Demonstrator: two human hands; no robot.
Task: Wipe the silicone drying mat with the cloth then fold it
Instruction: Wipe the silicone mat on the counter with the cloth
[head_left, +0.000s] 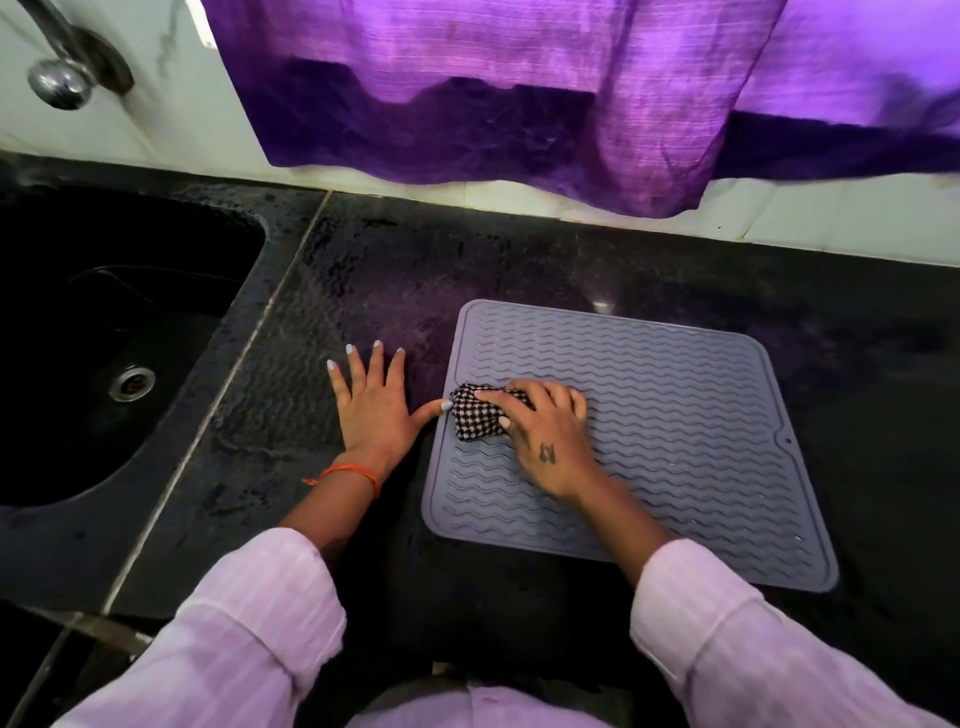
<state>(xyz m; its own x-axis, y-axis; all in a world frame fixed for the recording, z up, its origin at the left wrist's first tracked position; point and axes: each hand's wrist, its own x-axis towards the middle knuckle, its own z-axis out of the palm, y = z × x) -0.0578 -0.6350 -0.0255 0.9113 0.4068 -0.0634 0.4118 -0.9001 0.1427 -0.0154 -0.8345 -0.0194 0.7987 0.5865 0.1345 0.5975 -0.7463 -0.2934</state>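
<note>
- Dark stone formed the table (395, 270), with a purple curtain (519, 104) hanging over the pale wall behind it.
- Flat on the table lay the grey silicone drying mat (685, 415), ridged side up and not yet folded.
- The right hand (545, 431) pinched a bunched checked cloth (475, 415) against the mat's left part, apparently mid-wipe.
- The left hand (371, 405) lay spread on the table, thumb touching the mat's edge, probably to keep it from sliding.
- To the left, the black sink (104, 322) showed only its drain; nothing else could be made out inside.
</note>
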